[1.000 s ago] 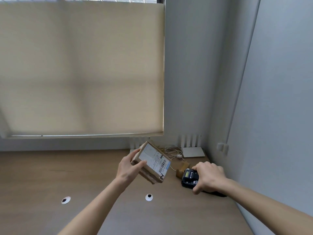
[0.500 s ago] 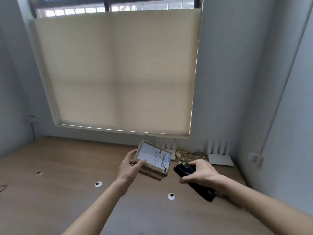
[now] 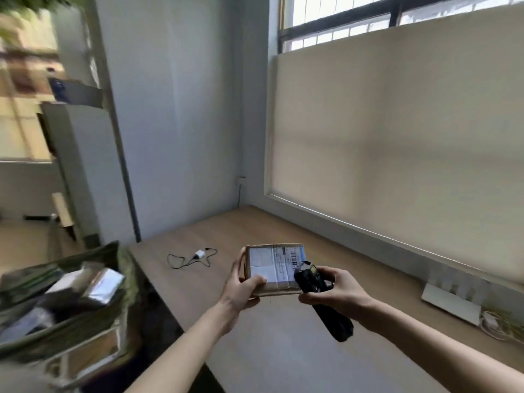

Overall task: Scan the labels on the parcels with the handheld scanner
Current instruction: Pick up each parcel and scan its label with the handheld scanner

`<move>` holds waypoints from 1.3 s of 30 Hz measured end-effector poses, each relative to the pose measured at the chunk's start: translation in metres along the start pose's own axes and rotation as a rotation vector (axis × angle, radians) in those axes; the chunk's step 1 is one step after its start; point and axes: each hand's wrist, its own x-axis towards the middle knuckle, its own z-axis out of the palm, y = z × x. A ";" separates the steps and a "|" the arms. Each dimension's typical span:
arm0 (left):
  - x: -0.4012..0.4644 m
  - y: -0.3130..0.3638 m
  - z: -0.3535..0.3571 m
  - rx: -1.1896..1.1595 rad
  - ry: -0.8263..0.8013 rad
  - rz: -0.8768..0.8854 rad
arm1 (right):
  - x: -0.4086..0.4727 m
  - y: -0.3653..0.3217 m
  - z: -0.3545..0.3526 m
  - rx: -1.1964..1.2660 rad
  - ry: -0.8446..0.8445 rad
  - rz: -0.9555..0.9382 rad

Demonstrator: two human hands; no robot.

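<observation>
Over wood desk [image 3: 283,350], L hand [image 3: 241,290] grips cardboard parcel [image 3: 272,269], R hand [image 3: 337,290] black scanner [image 3: 317,290].

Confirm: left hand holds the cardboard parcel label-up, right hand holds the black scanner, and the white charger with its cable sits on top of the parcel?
Not quite. The head view shows the white charger lying on the desk, left of the parcel. Left hand and right hand with scanner are as you said.

Head-worn view, forward and downward
</observation>
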 end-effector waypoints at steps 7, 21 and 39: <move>-0.024 0.006 -0.242 0.041 0.285 0.069 | 0.078 -0.106 0.198 0.090 -0.192 -0.124; -0.072 -0.031 -0.525 0.040 0.615 -0.010 | 0.167 -0.227 0.480 0.074 -0.574 -0.183; 0.104 -0.103 -0.793 -0.142 0.811 -0.177 | 0.423 -0.274 0.770 -0.049 -0.745 -0.173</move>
